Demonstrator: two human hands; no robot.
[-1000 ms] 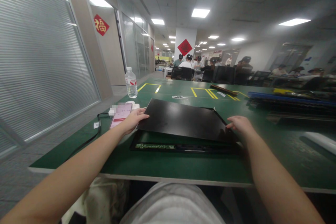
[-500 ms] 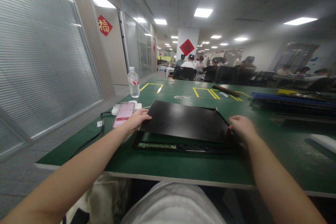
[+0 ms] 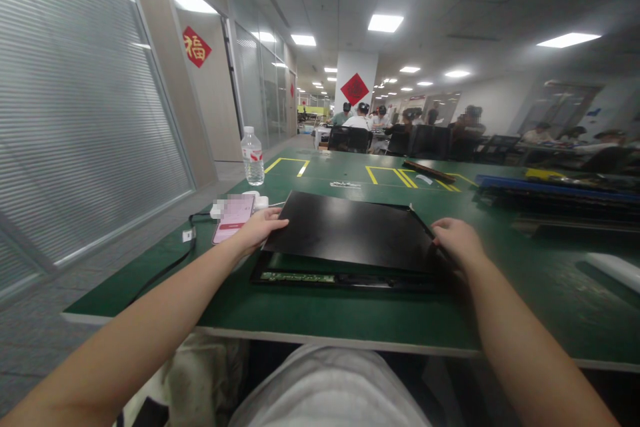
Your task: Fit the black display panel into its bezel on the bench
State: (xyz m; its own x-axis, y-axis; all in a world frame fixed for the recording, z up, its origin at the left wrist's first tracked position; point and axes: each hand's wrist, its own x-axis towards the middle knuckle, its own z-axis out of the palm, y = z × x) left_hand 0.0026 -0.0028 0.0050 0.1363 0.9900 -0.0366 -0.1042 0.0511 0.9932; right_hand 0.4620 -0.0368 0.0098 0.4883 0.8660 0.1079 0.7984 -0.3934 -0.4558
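Black panel: you are holding the black panel [image 3: 350, 230] by its two side edges, and it is sitting a bit lower and flatter than a moment ago, close over the frame.
Left hand: your left hand [image 3: 257, 229] is gripping the panel's left edge, fingers closed on it.
Right hand: your right hand [image 3: 457, 240] is pinching the right corner.
Frame: the frame [image 3: 345, 278] with its green strip is lying on the green table [image 3: 320, 313], just under the panel.
Phone: the pink phone [image 3: 233, 218] is resting beside your left hand.
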